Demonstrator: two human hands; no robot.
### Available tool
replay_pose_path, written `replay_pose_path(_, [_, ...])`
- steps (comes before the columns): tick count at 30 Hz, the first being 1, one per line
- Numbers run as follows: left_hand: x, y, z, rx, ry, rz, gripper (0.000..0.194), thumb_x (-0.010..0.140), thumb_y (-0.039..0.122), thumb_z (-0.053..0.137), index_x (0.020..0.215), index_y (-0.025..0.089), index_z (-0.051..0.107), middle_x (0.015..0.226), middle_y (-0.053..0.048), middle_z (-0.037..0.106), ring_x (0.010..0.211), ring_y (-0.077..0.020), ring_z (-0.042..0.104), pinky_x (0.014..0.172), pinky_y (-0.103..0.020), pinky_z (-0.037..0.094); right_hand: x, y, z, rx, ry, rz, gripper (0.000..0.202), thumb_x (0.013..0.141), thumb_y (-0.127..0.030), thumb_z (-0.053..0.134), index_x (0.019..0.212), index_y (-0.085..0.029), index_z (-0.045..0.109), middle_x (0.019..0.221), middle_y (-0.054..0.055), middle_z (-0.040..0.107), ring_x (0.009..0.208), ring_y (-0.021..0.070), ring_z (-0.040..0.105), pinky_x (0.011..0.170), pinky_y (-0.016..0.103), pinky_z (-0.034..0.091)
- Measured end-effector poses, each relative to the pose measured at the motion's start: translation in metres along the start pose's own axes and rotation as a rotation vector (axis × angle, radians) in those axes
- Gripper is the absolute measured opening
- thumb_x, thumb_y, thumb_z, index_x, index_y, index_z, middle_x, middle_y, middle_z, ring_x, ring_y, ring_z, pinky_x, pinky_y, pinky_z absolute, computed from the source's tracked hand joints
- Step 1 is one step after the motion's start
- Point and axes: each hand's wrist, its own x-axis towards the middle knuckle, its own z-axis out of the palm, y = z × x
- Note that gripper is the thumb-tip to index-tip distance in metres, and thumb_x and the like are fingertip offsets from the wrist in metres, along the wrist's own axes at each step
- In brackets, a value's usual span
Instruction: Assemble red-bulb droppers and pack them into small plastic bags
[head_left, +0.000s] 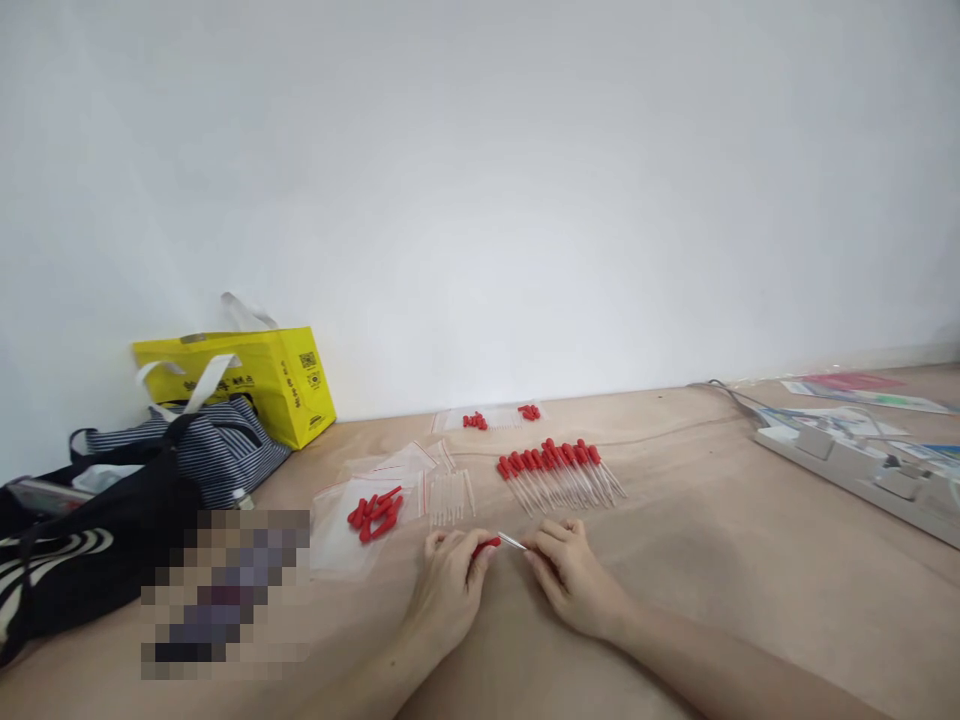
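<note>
Pinched in my left hand (451,580) is a red rubber dropper bulb (486,545). My right hand (574,580) grips a thin clear dropper tube (512,541), whose end meets or nearly meets the bulb's opening; I cannot tell if it is inside. Just beyond my hands lies a row of droppers with red bulbs (555,460), tubes pointing toward me. Several loose red bulbs (379,512) rest on a clear zip bag (337,550) to the left. Between them and the droppers, bare clear tubes (451,497) lie side by side.
Near the wall are more bagged red bulbs (475,422). A yellow bag (300,390), a striped bag (232,450) and a black bag (127,540) stand at left, beside a pixelated patch. On the right lie a white power strip (862,480) and flat packets (862,392).
</note>
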Motion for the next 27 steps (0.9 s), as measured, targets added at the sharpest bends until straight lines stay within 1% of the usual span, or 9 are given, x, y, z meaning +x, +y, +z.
replay_pose_path(4, [0.0003, -0.0008, 0.0002, -0.02, 0.004, -0.035, 0.022, 0.087, 0.026, 0.034, 0.084, 0.023, 0.056, 0.08, 0.0, 0.066, 0.078, -0.0193, 0.058, 0.076, -0.037, 0.033, -0.0003, -0.0014, 0.0003, 0.019, -0.018, -0.003, 0.02, 0.086, -0.018, 0.035, 0.087, -0.02, 0.054, 0.078, 0.002, 0.056, 0.076, 0.014, 0.051, 0.073, 0.03, 0.03])
replay_pose_path(8, [0.001, -0.0006, -0.0005, -0.051, -0.004, -0.06, 0.023, 0.087, 0.029, 0.033, 0.081, 0.022, 0.055, 0.077, 0.0, 0.066, 0.075, -0.0191, 0.059, 0.074, -0.036, 0.034, -0.0006, -0.0023, -0.0008, 0.051, -0.004, 0.02, 0.02, 0.086, -0.02, 0.035, 0.089, -0.02, 0.054, 0.079, 0.003, 0.056, 0.077, 0.0151, 0.051, 0.072, 0.031, 0.03])
replay_pose_path(12, [0.0017, 0.0, -0.0012, -0.061, 0.001, -0.049, 0.022, 0.086, 0.029, 0.035, 0.082, 0.023, 0.055, 0.079, 0.001, 0.066, 0.076, -0.0192, 0.059, 0.073, -0.035, 0.035, -0.0009, -0.0023, -0.001, 0.047, -0.017, 0.011, 0.019, 0.085, -0.019, 0.036, 0.086, -0.019, 0.055, 0.078, 0.003, 0.055, 0.078, 0.015, 0.05, 0.071, 0.03, 0.031])
replay_pose_path(17, [0.0016, -0.0013, -0.0012, -0.067, 0.012, -0.043, 0.019, 0.085, 0.028, 0.039, 0.082, 0.022, 0.057, 0.081, 0.0, 0.066, 0.077, -0.0192, 0.058, 0.075, -0.036, 0.035, -0.0011, -0.0039, -0.0028, 0.021, -0.041, -0.009, 0.021, 0.084, -0.015, 0.035, 0.086, -0.02, 0.055, 0.081, 0.003, 0.055, 0.077, 0.0136, 0.049, 0.07, 0.029, 0.029])
replay_pose_path(22, [-0.0007, -0.0008, -0.0022, -0.049, 0.031, -0.012, 0.019, 0.083, 0.027, 0.041, 0.076, 0.021, 0.058, 0.073, 0.001, 0.066, 0.069, -0.0182, 0.057, 0.075, -0.037, 0.035, -0.0006, -0.0035, -0.007, -0.088, -0.061, -0.057, 0.023, 0.082, -0.01, 0.035, 0.084, -0.02, 0.055, 0.078, 0.001, 0.054, 0.07, 0.0123, 0.045, 0.068, 0.028, 0.025])
replay_pose_path(27, [-0.0032, 0.0027, -0.0024, -0.023, 0.01, 0.07, 0.018, 0.083, 0.024, 0.041, 0.075, 0.021, 0.057, 0.07, 0.002, 0.065, 0.066, -0.0159, 0.057, 0.082, -0.04, 0.03, -0.0013, -0.0003, -0.0087, -0.186, -0.031, -0.134, 0.025, 0.078, -0.007, 0.036, 0.085, -0.02, 0.056, 0.075, 0.001, 0.053, 0.067, 0.0121, 0.042, 0.066, 0.028, 0.021])
